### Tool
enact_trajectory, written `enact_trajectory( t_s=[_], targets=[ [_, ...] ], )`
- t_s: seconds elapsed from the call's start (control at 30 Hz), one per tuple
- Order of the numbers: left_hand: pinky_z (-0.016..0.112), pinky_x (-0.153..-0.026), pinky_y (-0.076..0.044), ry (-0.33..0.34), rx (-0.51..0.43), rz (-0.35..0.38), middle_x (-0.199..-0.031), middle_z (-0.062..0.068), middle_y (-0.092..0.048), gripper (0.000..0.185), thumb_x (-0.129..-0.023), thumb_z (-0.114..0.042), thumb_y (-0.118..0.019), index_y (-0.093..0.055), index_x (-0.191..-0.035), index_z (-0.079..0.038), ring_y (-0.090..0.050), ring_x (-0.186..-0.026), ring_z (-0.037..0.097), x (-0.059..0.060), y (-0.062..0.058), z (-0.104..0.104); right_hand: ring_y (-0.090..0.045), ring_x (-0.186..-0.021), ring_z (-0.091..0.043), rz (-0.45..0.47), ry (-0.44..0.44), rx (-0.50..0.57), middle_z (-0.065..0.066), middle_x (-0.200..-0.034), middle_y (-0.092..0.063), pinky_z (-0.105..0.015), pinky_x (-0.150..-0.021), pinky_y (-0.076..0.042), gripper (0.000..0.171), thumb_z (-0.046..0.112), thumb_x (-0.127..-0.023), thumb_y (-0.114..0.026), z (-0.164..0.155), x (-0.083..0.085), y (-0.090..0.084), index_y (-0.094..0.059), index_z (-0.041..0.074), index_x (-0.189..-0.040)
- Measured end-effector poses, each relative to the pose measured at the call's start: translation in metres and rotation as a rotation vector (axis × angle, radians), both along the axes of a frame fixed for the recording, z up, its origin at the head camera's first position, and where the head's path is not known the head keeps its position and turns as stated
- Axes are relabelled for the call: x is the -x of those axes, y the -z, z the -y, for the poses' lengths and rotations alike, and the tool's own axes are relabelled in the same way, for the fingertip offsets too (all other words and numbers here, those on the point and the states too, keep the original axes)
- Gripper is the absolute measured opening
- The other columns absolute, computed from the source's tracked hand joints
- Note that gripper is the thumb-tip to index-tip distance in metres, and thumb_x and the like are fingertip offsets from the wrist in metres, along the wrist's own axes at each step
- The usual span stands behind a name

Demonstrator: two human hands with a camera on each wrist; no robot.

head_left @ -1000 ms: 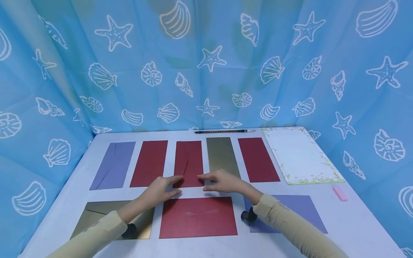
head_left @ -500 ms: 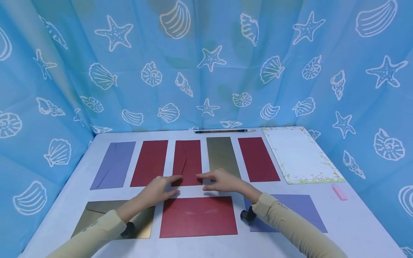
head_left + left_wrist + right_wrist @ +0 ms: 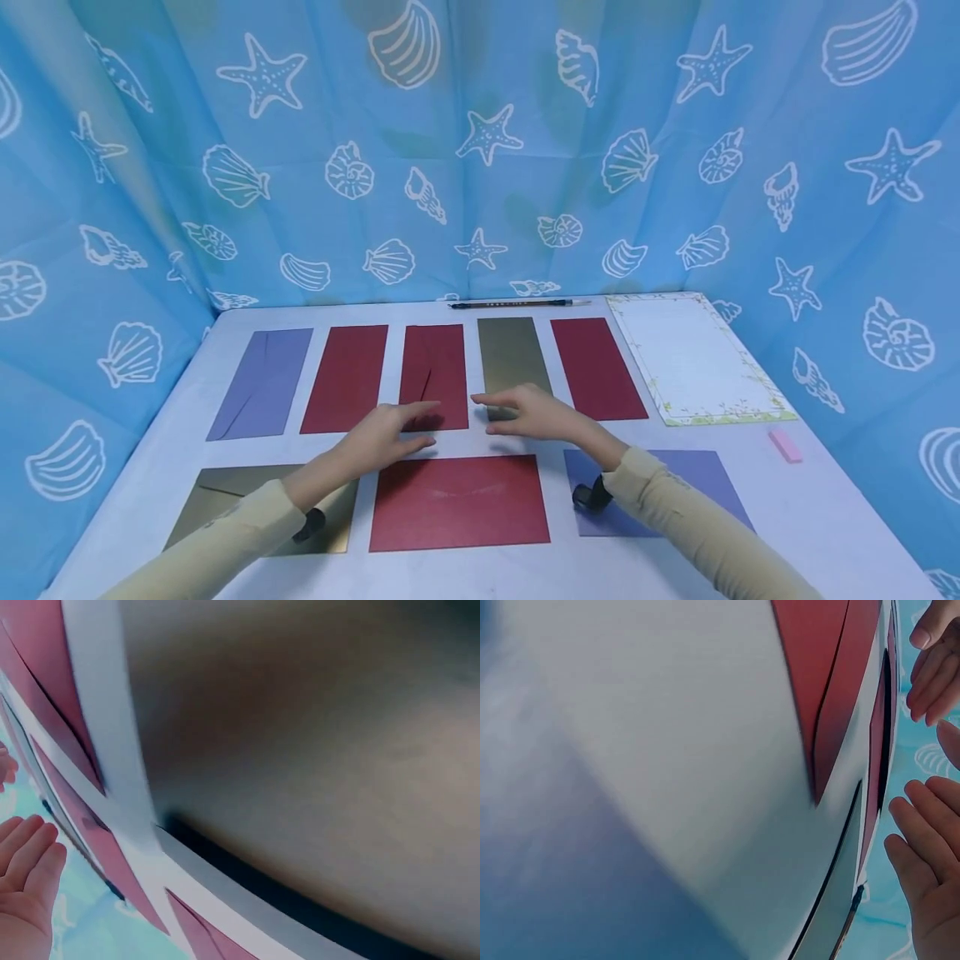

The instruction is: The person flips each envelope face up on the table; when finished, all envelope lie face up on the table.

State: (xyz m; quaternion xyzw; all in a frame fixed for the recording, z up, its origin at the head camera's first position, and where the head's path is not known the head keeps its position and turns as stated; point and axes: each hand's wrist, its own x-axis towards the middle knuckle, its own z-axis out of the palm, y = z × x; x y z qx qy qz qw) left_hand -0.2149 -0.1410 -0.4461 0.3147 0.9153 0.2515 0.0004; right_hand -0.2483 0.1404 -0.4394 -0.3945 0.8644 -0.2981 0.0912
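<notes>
A row of tall envelopes lies across the table's far half. My left hand (image 3: 392, 428) is open with straight fingers over the near edge of the middle red envelope (image 3: 435, 367), whose flap seam shows. My right hand (image 3: 525, 412) is open too, fingers flat over the near end of the gold envelope (image 3: 512, 354). Neither hand holds anything. I cannot tell whether the fingertips touch the paper. The left wrist view shows blurred gold paper (image 3: 315, 750) and my fingers (image 3: 26, 870). The right wrist view shows fingers (image 3: 922, 855) beside red envelope edges (image 3: 829, 682).
The far row also holds a purple envelope (image 3: 262, 382), a red one (image 3: 345, 377) and a dark red one (image 3: 597, 367). Near me lie wide gold (image 3: 225, 500), red (image 3: 459, 502) and purple (image 3: 697, 483) envelopes. Bordered letter paper (image 3: 693, 358), a brush pen (image 3: 517, 304) and a pink eraser (image 3: 784, 444) lie to the right.
Both hands have shifted a little to the right: the left from the red envelope's near left corner towards its right corner, the right onto the gold envelope's near end.
</notes>
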Motion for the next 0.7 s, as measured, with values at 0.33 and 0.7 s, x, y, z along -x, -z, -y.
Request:
enact_trajectory(
  t_s=[0.33,0.7],
  targets=[
    [0.035,-0.088,-0.053,0.098,-0.048,-0.003,-0.119,0.009,-0.066,0.059,-0.084,-0.025,-0.077,-0.055,-0.135,-0.005,-0.065,-0.107,0.022,0.006,-0.002,-0.022,-0.053,-0.124,-0.026,0.066,0.04,0.044,-0.007,-0.135,-0.056,-0.044,-0.095,-0.048,0.055,0.023,-0.089,-0.071,-0.021,-0.002,0.002,-0.053,0.005,-0.138],
    [0.031,-0.085,-0.053,0.148,-0.028,0.018,-0.116,0.009,-0.068,0.062,-0.084,-0.027,-0.077,-0.054,-0.137,-0.006,-0.066,-0.104,0.02,0.011,-0.003,-0.051,-0.054,-0.123,-0.027,0.091,0.093,0.046,-0.008,-0.136,-0.056,-0.046,-0.094,-0.048,0.055,0.024,-0.09,-0.07,-0.043,-0.007,0.0,-0.052,0.006,-0.139]
  ],
)
